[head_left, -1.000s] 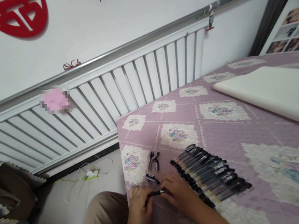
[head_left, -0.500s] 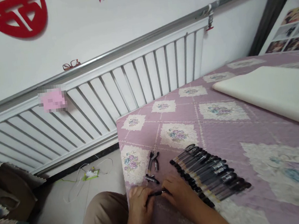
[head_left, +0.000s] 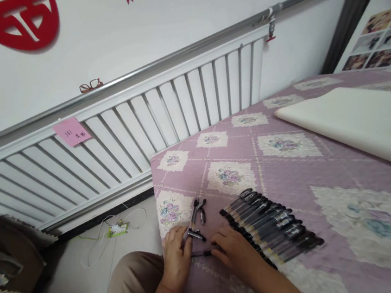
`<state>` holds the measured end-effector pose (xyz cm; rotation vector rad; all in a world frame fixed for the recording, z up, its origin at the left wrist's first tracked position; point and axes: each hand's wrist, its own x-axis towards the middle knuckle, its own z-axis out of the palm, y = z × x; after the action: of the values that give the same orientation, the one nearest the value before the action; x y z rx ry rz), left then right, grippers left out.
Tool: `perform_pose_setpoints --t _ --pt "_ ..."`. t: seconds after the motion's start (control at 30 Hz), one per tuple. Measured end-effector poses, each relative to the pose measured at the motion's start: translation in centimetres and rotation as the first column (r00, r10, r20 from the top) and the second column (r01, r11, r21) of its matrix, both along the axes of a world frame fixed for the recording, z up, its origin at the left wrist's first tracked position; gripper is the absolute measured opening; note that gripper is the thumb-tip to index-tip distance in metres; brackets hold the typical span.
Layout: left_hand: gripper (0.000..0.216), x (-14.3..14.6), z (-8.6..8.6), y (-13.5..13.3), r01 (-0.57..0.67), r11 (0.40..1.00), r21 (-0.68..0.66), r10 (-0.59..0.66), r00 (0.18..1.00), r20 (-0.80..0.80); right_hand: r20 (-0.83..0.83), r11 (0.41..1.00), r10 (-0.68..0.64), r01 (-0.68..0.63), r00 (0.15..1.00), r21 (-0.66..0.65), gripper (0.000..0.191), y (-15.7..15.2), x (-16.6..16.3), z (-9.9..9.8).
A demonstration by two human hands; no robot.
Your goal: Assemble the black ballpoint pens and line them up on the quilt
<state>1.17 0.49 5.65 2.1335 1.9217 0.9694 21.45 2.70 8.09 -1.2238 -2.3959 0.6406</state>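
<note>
On the patterned bedspread (head_left: 231, 152), my right hand (head_left: 232, 250) pinches one end of a black pen (head_left: 203, 254), which lies crosswise toward my left hand (head_left: 177, 253). That left hand rests at the bed's edge with thumb and forefinger apart, beside a pen cap (head_left: 196, 234). Just beyond it lie a loose pen barrel (head_left: 193, 214) and another black cap (head_left: 203, 216). To the right of my right hand, many black gel pens (head_left: 269, 222) are laid side by side in a slanting row. My right forearm partly covers the row's near end.
Left of the bed, my knee (head_left: 135, 283) juts out over the tiled floor. A white radiator (head_left: 170, 107) with a pink note (head_left: 71, 131) runs along the wall. Eyeglasses (head_left: 91, 85) sit on the pipe above. A folded cream sheet (head_left: 360, 120) lies on the bed's right.
My left hand has come off the pen and moved slightly up and left, toward the loose cap and barrel. My right hand keeps hold of the pen, nearly in place.
</note>
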Motion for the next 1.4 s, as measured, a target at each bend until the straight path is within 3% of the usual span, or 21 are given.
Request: perform_pose_setpoints --t 0.1,0.23,0.4,0.5,0.6,1.0,1.4 --pt "0.038 0.1 -0.1 0.3 0.012 0.999 -0.041 -0.014 0.999 -0.051 -0.015 1.0 0.004 -0.004 1.0 0.016 0.008 0.1 0.1 -0.1" --pt "0.028 0.2 -0.2 0.3 0.015 0.997 -0.07 -0.019 0.998 -0.052 -0.022 1.0 0.012 -0.011 1.0 0.013 0.01 0.0 0.1 -0.1" --pt "0.02 -0.1 -0.3 0.3 0.027 0.999 -0.034 -0.022 0.993 0.12 -0.025 1.0 0.0 0.0 1.0 0.0 0.009 -0.1 0.1 -0.2" --pt "0.022 -0.8 -0.6 0.6 -0.058 0.998 -0.001 0.056 0.959 0.278 -0.015 1.0 -0.001 0.001 1.0 -0.009 0.009 -0.1 0.1 -0.2" --pt "0.026 -1.8 -0.9 1.3 -0.179 0.983 -0.029 0.178 0.924 0.339 -0.016 1.0 -0.006 0.006 1.0 -0.013 0.009 -0.2 0.1 -0.1" --pt "0.026 -1.6 -0.4 3.5 -0.236 0.954 -0.186 0.256 0.962 0.094 -0.018 1.0 0.0 0.0 1.0 -0.008 0.009 -0.1 0.2 -0.1" --pt "0.023 -1.7 -0.5 3.2 -0.216 0.96 -0.176 0.225 0.974 0.037 -0.046 1.0 0.0 -0.001 0.999 -0.009 0.009 0.0 0.2 -0.2"
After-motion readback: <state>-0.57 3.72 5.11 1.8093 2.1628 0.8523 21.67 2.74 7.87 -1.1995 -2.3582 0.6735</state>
